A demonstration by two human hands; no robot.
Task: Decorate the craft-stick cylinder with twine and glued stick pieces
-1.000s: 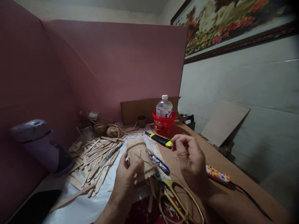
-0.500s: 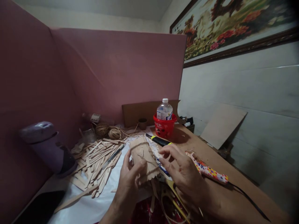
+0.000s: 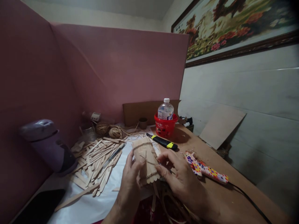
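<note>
A small piece built of craft sticks [image 3: 149, 169] side by side, with bands of twine near both ends, sits tilted in my left hand [image 3: 130, 174]. The left fingers wrap around its left side, thumb on the front. Across the middle of the piece runs a thin strand of twine [image 3: 150, 161], loosely curled at its left. My right hand [image 3: 177, 174] is pinched at the piece's right edge, where this strand reaches the fingertips. The exact grip between those fingers is partly hidden.
Loose craft sticks [image 3: 100, 165] are heaped at left beside a purple tumbler [image 3: 49, 146]. Twine balls [image 3: 115, 132] lie behind. A utility knife [image 3: 162, 141], a red bucket [image 3: 165, 126] holding a bottle [image 3: 166, 109], and a flower-patterned glue gun [image 3: 205, 171] with cord are to the right.
My right hand has come in to the left, its fingers closing at the piece's right edge. The piece has turned slightly, and the utility knife shows more fully.
</note>
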